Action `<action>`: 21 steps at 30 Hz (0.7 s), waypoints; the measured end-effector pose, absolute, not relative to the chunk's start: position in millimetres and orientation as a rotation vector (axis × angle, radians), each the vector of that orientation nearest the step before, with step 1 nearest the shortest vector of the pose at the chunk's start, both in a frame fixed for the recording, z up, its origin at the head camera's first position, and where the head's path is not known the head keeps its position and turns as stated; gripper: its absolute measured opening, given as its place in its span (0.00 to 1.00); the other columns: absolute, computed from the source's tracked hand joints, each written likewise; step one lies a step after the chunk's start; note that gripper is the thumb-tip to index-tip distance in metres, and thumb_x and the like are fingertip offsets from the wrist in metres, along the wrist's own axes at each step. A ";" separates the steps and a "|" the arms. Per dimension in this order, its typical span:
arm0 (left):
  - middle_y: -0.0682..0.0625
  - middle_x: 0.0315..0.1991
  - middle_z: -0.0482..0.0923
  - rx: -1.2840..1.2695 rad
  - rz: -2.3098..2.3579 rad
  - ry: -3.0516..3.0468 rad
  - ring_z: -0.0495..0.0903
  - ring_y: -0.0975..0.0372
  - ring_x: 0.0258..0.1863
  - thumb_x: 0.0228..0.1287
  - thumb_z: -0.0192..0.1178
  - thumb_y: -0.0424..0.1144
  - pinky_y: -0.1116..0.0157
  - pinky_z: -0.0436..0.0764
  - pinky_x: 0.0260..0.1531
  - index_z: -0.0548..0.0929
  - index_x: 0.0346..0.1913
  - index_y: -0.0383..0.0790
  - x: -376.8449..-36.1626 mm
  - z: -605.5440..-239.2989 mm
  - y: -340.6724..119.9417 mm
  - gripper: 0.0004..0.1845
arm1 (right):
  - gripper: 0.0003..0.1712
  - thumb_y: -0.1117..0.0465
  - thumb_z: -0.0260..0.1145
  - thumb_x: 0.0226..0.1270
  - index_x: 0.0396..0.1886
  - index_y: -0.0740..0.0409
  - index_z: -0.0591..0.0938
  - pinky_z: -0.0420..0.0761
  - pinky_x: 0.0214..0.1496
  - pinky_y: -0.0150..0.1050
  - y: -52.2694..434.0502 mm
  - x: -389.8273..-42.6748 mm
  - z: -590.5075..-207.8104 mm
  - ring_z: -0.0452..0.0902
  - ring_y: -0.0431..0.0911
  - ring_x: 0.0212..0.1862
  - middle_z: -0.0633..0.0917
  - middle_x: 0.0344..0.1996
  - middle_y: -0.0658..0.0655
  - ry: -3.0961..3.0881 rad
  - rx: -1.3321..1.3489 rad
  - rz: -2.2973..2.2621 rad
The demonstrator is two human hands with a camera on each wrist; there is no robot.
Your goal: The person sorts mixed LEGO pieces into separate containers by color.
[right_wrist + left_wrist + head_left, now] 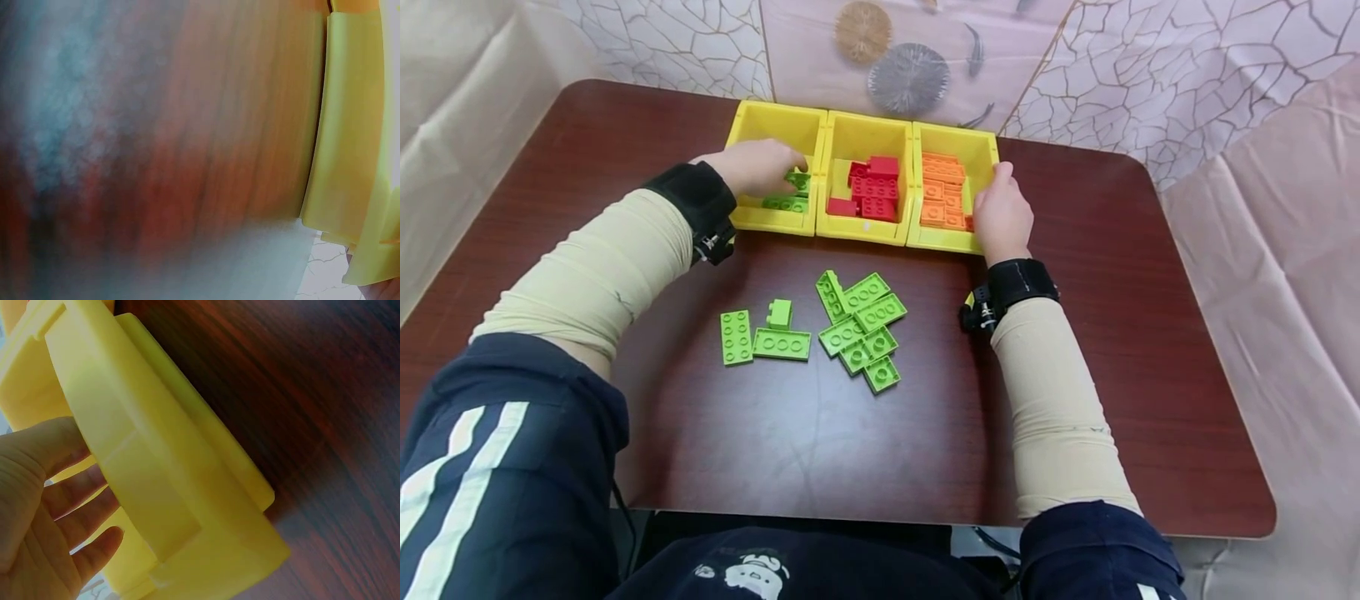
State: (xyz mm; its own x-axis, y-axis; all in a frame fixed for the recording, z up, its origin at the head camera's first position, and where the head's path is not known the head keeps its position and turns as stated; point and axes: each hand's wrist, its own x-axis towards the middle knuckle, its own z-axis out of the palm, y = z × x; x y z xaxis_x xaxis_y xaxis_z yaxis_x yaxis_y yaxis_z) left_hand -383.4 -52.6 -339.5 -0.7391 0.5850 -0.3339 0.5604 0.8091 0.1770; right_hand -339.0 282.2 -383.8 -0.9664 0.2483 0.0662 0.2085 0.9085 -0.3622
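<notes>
In the head view, my left hand [758, 169] reaches into the left yellow bin [778, 123], its fingers at several green toy bricks [786, 202] there. The left wrist view has the thumb and fingers of that left hand [44, 494] behind the yellow bin wall [156, 456]. Some fingertips are hidden, so whether they pinch a brick is unclear. My right hand [1006, 218] grips the outer side wall of the right yellow bin [976, 154], which holds orange bricks [943, 192]. Only the yellow bin [350, 125] and blurred surfaces fill most of the right wrist view.
Red bricks [876, 187] lie in the middle yellow bin [868, 133], joined in a row with the others. In front, on the brown table [880, 467], is a loose cluster of green bricks [865, 325]. Left of it lie a few more green bricks [782, 343].
</notes>
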 end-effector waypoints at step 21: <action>0.35 0.58 0.69 0.875 0.186 2.671 0.68 0.47 0.56 0.69 0.47 0.35 0.50 0.61 0.60 0.69 0.61 0.30 -372.5 -339.0 -62.7 0.21 | 0.24 0.55 0.41 0.73 0.66 0.54 0.57 0.74 0.49 0.51 282.5 -338.9 -384.8 0.76 0.58 0.46 0.76 0.53 0.61 -2.941 -0.347 0.513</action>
